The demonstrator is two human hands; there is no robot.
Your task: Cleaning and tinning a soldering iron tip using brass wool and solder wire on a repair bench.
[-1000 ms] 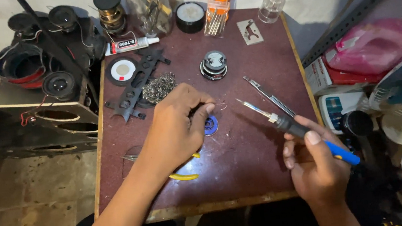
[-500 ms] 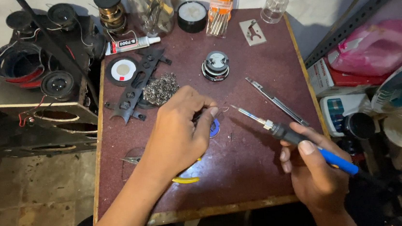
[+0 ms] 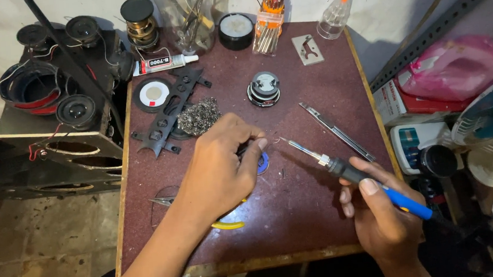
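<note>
My right hand (image 3: 381, 219) grips a soldering iron (image 3: 350, 171) with a black and blue handle; its metal tip points left toward my left hand. My left hand (image 3: 219, 170) rests on the maroon table (image 3: 301, 223), fingers pinched on a small dark part beside a little blue round piece (image 3: 263, 164). What the fingers pinch is mostly hidden. A yellow-handled tool (image 3: 230, 223) lies under the left wrist, and tweezers (image 3: 162, 202) lie just left of it.
A wire wool ball (image 3: 198, 116), a black plastic frame (image 3: 170, 112), a small round speaker (image 3: 264, 88), a glue tube (image 3: 164, 62), a craft knife (image 3: 338, 130) and jars lie on the table. A speaker box (image 3: 57, 113) stands left. Boxes and a fan sit right.
The view has shifted slightly. My right hand has brought the soldering iron's tip a little closer to the left fingers. My left hand stays on the small part.
</note>
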